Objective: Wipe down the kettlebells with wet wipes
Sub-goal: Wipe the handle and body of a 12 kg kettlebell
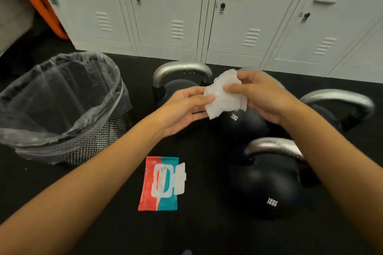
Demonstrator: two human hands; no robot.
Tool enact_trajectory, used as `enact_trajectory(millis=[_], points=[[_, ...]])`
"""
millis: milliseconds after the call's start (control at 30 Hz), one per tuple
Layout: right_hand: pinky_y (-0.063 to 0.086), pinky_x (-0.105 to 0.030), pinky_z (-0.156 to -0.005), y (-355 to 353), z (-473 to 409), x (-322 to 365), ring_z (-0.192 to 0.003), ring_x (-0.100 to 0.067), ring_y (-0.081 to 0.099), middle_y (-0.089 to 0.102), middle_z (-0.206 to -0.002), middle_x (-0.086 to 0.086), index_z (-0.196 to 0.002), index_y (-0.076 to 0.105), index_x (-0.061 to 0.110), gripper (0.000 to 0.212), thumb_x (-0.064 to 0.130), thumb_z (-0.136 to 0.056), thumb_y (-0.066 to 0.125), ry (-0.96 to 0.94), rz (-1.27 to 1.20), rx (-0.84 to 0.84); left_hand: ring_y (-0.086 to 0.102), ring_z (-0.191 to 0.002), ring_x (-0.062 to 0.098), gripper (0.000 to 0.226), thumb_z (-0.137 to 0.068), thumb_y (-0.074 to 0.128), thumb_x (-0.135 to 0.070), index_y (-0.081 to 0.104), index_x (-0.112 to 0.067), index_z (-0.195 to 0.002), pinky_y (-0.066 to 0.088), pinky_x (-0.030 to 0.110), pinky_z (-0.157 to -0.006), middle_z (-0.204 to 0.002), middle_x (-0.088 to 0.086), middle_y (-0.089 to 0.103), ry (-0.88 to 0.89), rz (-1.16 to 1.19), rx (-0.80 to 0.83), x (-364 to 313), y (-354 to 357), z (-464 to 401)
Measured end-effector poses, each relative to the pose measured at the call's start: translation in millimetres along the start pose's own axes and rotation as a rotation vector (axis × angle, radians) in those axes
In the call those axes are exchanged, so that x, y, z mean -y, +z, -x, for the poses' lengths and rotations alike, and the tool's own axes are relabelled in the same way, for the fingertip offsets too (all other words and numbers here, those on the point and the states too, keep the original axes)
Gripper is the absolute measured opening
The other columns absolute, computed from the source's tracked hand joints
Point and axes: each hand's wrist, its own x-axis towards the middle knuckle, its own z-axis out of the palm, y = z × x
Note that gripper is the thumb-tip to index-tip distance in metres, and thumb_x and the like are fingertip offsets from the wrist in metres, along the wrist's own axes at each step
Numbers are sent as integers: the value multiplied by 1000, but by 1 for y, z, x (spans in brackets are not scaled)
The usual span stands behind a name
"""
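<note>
White marking "12KG" is legible on the black kettlebell point(267, 188) at lower right of the frame. The same "12KG" marking appears on the kettlebell at centre point(244, 124). Print on the red-and-teal wipes pack point(159, 184) is illegible.

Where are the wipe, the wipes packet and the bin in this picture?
wet wipe point(224, 97), head view, the middle of the crumpled sheet held between both hands.
wipes packet point(148, 196), head view, its red left half.
trash bin point(99, 138), head view, the mesh wall below the liner.

Bin point(62, 109) left, kettlebells point(265, 182) right
</note>
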Motion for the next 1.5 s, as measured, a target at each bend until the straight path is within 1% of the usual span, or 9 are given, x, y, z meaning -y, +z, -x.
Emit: enact_trajectory(millis=[333, 533, 733, 900, 1033, 1167, 1267, 1400, 1500], points=[[59, -30, -74, -71, 15, 1, -99, -23, 71, 73, -107, -12, -117, 66, 4, 27, 7, -90, 63, 51, -133, 22, 68, -100, 27, 28, -87, 63, -2, 61, 1, -115, 58, 31, -79, -111, 22, 67, 91, -72, -68, -12, 58, -32], [59, -25, -68, -114, 57, -22, -90, -18, 72, 75, -102, -11, -112, 65, 2, 26, 14, -89, 61, 98, -307, -6, 71, -90, 23, 21, -84, 70, -8, 64, -4, -104, 59, 32, -76, -98, 15, 70, 158, -318, 27, -1, 117, -52], [58, -29, -79, -149, 102, -60, -105, -24, 69, 72, -112, -12, -121, 64, 3, 29, 13, -95, 58, 59, -303, -151, 68, -79, 11, 16, -85, 71, -15, 64, -13, -98, 55, 23, -61, -85, 3, 68, 263, -656, 77, 19, 169, -65], [52, -38, -91, -159, 134, -103, -103, -21, 69, 74, -105, -5, -114, 69, 14, 22, 20, -97, 57, 3, -150, -358, 64, -88, 2, 17, -86, 69, -29, 69, -19, -100, 49, 14, -75, -92, -7, 70, 434, -936, 18, 38, 168, -56], [51, -31, -89, -151, 151, -139, -105, -17, 68, 74, -107, 1, -118, 68, 17, 25, 16, -100, 50, -5, -148, -401, 60, -92, -1, 16, -89, 62, -34, 68, -23, -100, 46, 13, -80, -93, -13, 67, 487, -925, -52, 52, 146, -35], [44, -38, -101, -129, 156, -172, -112, -23, 64, 73, -111, -4, -107, 74, 21, 31, 18, -102, 43, -24, -267, -323, 53, -105, 3, 33, -87, 53, -56, 64, -31, -106, 42, 21, -90, -105, -15, 62, 419, -895, -119, 82, 112, -19], [39, -36, -106, -114, 155, -190, -118, -26, 60, 68, -117, -17, -113, 70, 8, 55, 38, -105, 25, -90, -397, -251, 46, -115, 1, 51, -79, 47, -65, 56, -34, -117, 38, 22, -98, -117, -13, 56, 362, -896, -137, 107, 93, -7], [36, -40, -111, -112, 148, -209, -121, -30, 57, 64, -120, -24, -117, 62, -4, 78, 53, -102, 12, -65, -487, -179, 36, -123, -2, 77, -70, 58, -72, 39, -34, -134, 33, 22, -102, -132, -14, 43, 274, -975, -179, 128, 78, 9], [37, -39, -110, -114, 137, -208, -115, -30, 61, 69, -106, -23, -106, 65, -5, 85, 59, -99, 9, -17, -488, -137, 35, -123, 0, 92, -65, 67, -65, 31, -30, -142, 33, 25, -104, -135, -12, 38, 229, -997, -231, 142, 77, 15]])
